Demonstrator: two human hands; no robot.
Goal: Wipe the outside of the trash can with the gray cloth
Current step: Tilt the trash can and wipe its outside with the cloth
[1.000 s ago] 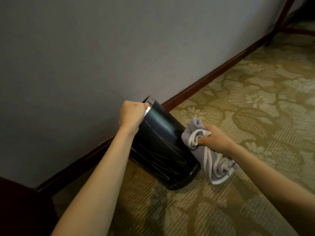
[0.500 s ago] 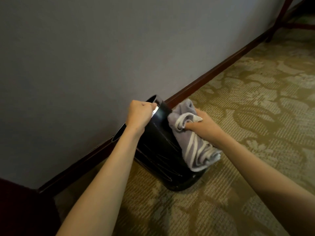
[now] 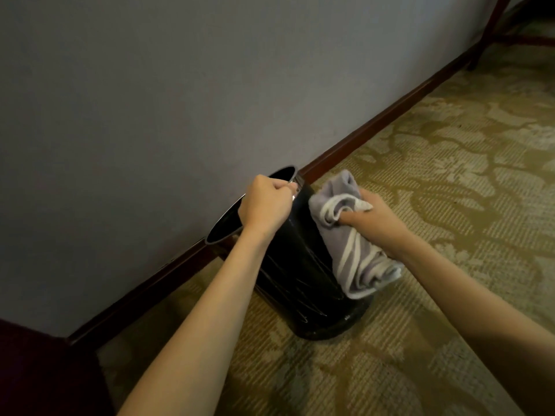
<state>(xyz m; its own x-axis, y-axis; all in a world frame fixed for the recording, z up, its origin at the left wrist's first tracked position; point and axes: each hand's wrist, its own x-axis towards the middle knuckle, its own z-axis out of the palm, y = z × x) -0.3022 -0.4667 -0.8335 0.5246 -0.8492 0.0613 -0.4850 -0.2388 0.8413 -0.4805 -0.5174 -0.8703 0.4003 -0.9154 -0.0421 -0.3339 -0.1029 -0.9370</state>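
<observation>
1. The inside of the trash can (image 3: 300,274) is only a dark opening seen at a slant; whether anything lies in it cannot be told.
2. The left hand (image 3: 265,205) covers part of the rim, and the gray cloth (image 3: 351,244) hides the upper right side of the can's wall.
3. The far right corner shows only dark red legs of some furniture (image 3: 492,28), cut off by the frame. A dark red shape at the lower left is cut off too.
4. The can is black and glossy, tilted toward the wall (image 3: 180,85), with its base on the patterned carpet (image 3: 450,175) near the baseboard (image 3: 375,121).
5. The left hand is closed in a fist around the can's rim.
6. The right hand (image 3: 375,220) is closed on the bunched cloth and presses it against the can's outer side; the loose end of the cloth hangs down toward the base.
</observation>
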